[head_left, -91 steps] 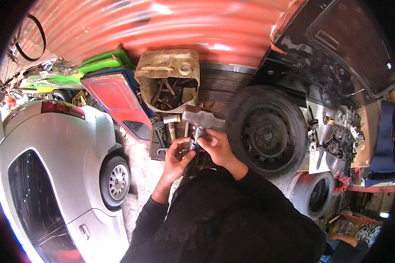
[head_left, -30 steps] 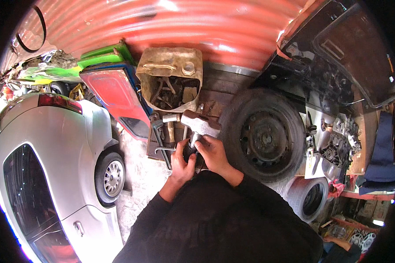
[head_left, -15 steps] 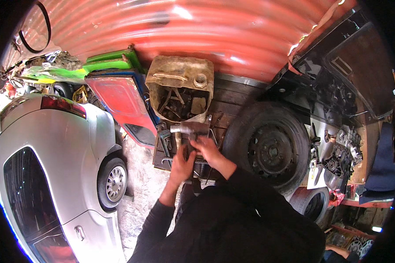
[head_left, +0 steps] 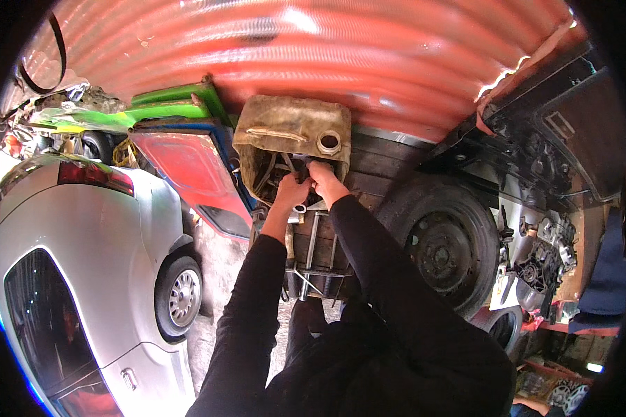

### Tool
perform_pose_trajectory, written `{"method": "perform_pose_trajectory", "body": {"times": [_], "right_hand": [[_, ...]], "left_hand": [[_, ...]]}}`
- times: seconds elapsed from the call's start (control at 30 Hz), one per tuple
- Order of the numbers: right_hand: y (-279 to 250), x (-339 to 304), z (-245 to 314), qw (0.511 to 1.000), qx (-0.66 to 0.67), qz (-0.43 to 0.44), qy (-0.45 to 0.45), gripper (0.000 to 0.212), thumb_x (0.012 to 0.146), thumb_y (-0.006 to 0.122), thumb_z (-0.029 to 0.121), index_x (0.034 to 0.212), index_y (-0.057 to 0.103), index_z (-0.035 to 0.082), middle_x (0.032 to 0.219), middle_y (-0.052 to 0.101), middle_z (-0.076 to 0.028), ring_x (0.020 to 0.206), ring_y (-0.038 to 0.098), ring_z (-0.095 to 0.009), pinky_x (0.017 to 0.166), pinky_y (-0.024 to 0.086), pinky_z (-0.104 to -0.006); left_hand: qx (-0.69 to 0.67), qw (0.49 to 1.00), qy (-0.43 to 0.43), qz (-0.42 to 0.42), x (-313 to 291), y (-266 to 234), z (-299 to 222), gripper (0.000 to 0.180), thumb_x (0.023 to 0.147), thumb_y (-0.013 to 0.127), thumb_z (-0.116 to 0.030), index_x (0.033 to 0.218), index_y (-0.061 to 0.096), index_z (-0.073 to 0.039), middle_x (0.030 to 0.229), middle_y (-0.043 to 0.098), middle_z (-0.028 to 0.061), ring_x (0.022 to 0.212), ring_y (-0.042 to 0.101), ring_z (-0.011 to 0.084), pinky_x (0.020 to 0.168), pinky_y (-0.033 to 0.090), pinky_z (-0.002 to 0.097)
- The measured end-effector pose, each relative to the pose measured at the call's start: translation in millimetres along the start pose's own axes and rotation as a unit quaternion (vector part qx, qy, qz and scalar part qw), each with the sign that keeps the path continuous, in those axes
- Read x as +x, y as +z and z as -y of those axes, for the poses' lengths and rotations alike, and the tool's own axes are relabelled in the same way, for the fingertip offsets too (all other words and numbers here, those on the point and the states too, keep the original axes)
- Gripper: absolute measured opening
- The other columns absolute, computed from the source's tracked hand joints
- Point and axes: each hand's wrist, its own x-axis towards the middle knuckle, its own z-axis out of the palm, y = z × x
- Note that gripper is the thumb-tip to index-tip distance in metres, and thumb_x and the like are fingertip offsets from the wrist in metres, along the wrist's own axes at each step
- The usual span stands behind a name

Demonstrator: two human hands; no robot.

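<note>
tan container | grimy | side cut open | on wooden planks

Between silver car at left and round black steel-wheeled tyre at right.
On brown wooden desk, with cut-open tan plastic canister before red corrugated metal wall, straight silver metal bar nearer.

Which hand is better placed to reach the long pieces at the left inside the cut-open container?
Probably the left hand: it is nearer those long pieces, while the right hand sits farther right at the container. What they hold, if anything, is unclear.
</note>
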Motion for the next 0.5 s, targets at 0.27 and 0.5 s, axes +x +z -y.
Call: {"method": "perform_pose_trajectory", "body": {"times": [0.27,0.5], "right_hand": [[3,26,3,0.885,-0.452,0.015,-0.108,0.041,0.094,0.053,0.017,0.125,0.065,-0.006,0.135,0.065,-0.024,0.12,0.064,-0.033,0.092,0.049,-0.0441],[19,-39,46,0.854,-0.503,0.066,-0.115,0.035,0.1,0.046,0.015,0.124,0.065,-0.001,0.138,0.061,-0.022,0.121,0.059,-0.036,0.096,0.045,-0.0464]], "left_hand": [[0.149,0.989,0.005,-0.008,54,26,51,0.042,0.09,0.068,-0.034,0.111,0.071,0.002,0.113,0.072,0.0286,0.113,0.067,0.0431,0.091,0.054,0.0505],[0.217,0.972,-0.087,0.0,72,47,46,0.053,0.086,0.072,-0.04,0.126,0.067,-0.005,0.126,0.069,0.0236,0.122,0.064,0.0407,0.1,0.054,0.0486]]}}
